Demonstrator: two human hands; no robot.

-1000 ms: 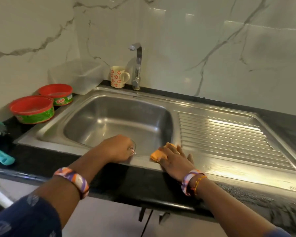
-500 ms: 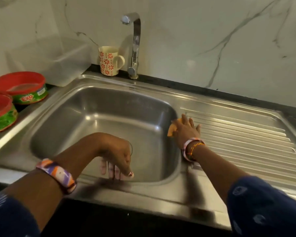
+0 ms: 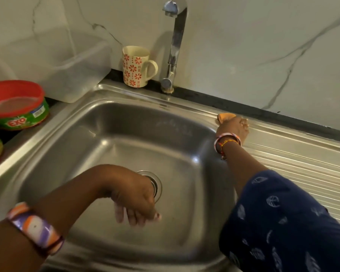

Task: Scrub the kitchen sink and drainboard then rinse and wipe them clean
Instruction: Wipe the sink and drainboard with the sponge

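Since the earlier frames, the right hand (image 3: 233, 127) has been carried from the sink's front rim up along the divider to the back ledge, and the view has been brought closer over the basin. An orange sponge (image 3: 225, 116) is held under this hand and pressed against the steel where the sink (image 3: 90, 122) meets the drainboard (image 3: 302, 160); only its left end is seen beyond the fingers. The left hand (image 3: 134, 201) is hung over the basin above the drain (image 3: 155, 182), its fingers loosely drooped and nothing held. A flowered mug (image 3: 136, 66) is stood beside the tap (image 3: 174, 46), and red-lidded soap tubs (image 3: 18, 107) are kept at the left.
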